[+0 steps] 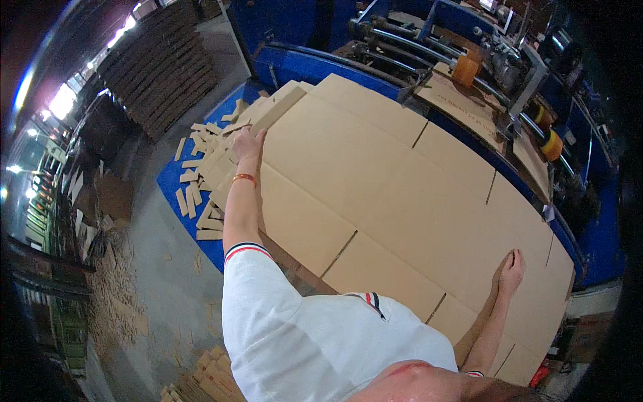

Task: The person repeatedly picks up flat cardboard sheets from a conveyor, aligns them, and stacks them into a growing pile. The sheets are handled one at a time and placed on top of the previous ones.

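Note:
A large brown cardboard sheet (375, 181) with crease lines and dark slots lies flat in front of me. At its far left edge, my left hand (246, 145) is closed on the cardboard sheet, thumb on top; the fingertips are partly hidden. Just beyond that hand a narrow cardboard flap (281, 107) sticks out from the edge. My right hand (512, 271) is over the right part of the sheet, its fingers curled together with nothing visible in them, casting a shadow on the board.
Small cardboard offcuts (190, 175) lie scattered on the blue table (173, 171) at the left. A blue machine with metal rollers and orange wheels (467, 67) runs along the far side. Stacked cardboard (157, 70) stands at the far left; scraps (120, 301) litter the floor.

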`<state>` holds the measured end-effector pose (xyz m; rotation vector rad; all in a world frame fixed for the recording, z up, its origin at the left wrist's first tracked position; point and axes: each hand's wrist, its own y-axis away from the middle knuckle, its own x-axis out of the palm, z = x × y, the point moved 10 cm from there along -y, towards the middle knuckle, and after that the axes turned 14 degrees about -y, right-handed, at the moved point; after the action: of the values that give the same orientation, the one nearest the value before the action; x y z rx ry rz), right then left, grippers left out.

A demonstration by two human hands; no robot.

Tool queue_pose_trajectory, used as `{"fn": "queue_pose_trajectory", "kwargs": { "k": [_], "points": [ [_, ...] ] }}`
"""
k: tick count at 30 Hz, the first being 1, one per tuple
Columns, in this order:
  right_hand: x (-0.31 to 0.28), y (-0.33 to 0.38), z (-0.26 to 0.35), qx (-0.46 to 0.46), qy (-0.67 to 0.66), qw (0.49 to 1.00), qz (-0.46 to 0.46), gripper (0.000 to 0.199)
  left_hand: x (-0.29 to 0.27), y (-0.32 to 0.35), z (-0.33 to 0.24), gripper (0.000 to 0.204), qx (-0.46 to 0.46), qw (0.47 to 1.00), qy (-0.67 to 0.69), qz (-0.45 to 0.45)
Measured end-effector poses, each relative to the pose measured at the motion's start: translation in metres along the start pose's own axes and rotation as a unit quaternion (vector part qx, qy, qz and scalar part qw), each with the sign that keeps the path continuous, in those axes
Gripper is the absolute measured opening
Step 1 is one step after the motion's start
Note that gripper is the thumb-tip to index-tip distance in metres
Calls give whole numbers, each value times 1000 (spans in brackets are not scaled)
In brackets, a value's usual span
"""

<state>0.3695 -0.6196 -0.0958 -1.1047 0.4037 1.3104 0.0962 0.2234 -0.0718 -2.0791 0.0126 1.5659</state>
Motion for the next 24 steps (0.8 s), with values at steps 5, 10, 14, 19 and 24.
{"fn": "queue_pose_trajectory", "kwargs": {
  "k": [5,10,14,19,24],
  "points": [
    [-2,20,15,-1,2,999,42,38,36,-40,54,54,-37,951,187,243],
    [-50,93,12,124,14,990,59,41,-38,-40,36,43,54,854,302,420],
    [-103,161,-59,212,80,974,13,46,-194,33,1,80,144,576,694,407],
    [-171,245,-88,407,231,880,-77,59,-217,184,8,71,156,772,602,131],
    [-233,382,-247,460,-95,785,-404,54,-190,202,-25,51,123,881,441,118]
  ]
}}
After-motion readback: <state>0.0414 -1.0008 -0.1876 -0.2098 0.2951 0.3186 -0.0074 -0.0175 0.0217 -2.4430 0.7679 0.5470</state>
